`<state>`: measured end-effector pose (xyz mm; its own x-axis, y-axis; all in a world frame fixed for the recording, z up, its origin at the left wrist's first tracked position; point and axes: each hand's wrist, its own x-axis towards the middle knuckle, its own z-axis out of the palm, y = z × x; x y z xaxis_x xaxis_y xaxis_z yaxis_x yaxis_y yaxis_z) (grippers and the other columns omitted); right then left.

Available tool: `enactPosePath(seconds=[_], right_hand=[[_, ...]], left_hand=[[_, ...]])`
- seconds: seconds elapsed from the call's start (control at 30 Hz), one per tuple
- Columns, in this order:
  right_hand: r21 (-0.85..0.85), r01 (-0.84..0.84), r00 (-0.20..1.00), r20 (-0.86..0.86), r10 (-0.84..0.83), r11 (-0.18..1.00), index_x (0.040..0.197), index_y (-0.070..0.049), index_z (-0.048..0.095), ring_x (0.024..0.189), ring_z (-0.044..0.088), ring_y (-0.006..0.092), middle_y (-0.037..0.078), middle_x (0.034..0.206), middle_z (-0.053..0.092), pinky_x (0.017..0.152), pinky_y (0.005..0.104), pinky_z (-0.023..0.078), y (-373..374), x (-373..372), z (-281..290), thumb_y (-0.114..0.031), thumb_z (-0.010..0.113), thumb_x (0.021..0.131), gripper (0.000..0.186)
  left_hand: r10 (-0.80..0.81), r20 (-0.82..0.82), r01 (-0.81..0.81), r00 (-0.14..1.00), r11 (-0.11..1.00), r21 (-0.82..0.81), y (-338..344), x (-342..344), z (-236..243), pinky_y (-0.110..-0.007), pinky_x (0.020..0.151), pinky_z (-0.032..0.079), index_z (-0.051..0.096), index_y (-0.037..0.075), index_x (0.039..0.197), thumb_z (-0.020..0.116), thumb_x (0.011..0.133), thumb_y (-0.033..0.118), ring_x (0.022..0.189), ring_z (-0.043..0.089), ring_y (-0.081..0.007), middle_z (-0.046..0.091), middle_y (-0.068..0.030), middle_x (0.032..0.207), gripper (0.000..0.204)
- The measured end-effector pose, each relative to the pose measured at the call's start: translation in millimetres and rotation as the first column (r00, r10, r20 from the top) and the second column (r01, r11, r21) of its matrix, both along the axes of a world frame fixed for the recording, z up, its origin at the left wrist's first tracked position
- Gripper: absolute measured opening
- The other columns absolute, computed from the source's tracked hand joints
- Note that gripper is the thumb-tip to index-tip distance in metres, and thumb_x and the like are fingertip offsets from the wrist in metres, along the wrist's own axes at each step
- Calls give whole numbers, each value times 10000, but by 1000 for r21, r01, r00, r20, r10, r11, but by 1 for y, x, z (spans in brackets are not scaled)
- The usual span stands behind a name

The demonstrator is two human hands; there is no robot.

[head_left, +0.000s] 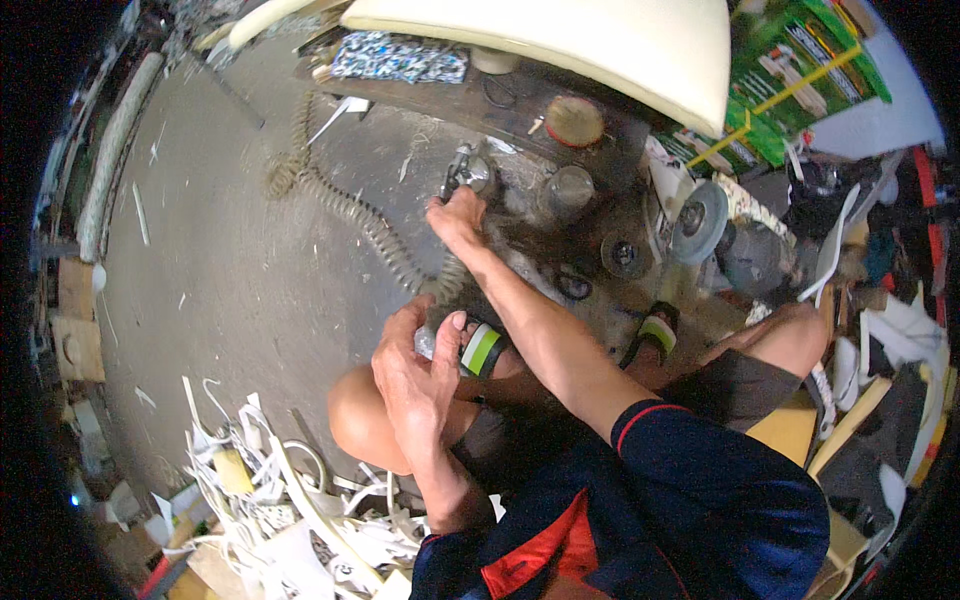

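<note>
1. Right hand (458, 215) is gripping a metal spray gun (478, 178) near the low table (440, 97), fingers clamping on it;
2. Left hand (412, 370) is hovering by the knee (362, 415), thumb standing apart; whether it is holding anything, cannot tell;
3. Coiled hose (372, 228) is stretching left of the gun.

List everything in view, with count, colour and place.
spray gun (apparently): 1, metallic, upper centre
coiled hose: 1, translucent tan, left of centre
low table: 1, dark brown, top centre
patterned cloth: 1, blue, white and black, on the low table
round container: 1, brown, red-rimmed, low table
cylindrical container: 1, grey, by the spray gun
grinding wheel: 1, grey, right
curved panel: 1, cream, top
packaging: several, green, upper right
scrap strips: many, white, lower left
sandals: 2, black-green-white, centre
shirt: 1, navy, bottom
left hand: 1, bare, centre, grip unclear
right hand: 1, bare, on the spray gun
</note>
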<state>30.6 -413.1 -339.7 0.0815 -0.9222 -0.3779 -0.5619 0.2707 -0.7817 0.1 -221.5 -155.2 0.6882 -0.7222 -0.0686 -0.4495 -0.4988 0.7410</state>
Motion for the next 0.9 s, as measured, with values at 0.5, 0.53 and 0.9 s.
enactPosePath(seconds=[0.5, 0.53, 0.9], right_hand=[[-102, -232, 954, 171, 247, 967, 1013, 48, 647, 979, 640, 456, 292, 1017, 661, 851, 483, 504, 45, -36, -21, -391, 723, 809, 490], [-103, -300, 930, 190, 315, 948, 1019, 46, 647, 983, 638, 458, 295, 1022, 657, 847, 485, 508, 50, -51, -27, -386, 718, 812, 484], [222, -535, 794, -198, 574, 816, 1026, 75, 639, 966, 645, 463, 295, 1065, 651, 847, 509, 520, 81, -287, -105, -306, 708, 837, 430]], left_hand=[[-63, 75, 53, 995, 990, 134, -18, -1, -20, -416, 828, 525, 679, -10, 1142, 750, 863, 306, 953, 691, -356, 702, -241, 1019, 427], [-46, 63, 37, 997, 991, 129, -19, -2, -20, -415, 828, 526, 679, -11, 1143, 751, 863, 298, 952, 692, -356, 703, -239, 1021, 422], [-526, -108, 537, 844, 832, 140, -51, 72, 71, -384, 898, 505, 623, -34, 1205, 767, 823, 405, 1091, 630, -269, 675, -151, 1175, 599]])
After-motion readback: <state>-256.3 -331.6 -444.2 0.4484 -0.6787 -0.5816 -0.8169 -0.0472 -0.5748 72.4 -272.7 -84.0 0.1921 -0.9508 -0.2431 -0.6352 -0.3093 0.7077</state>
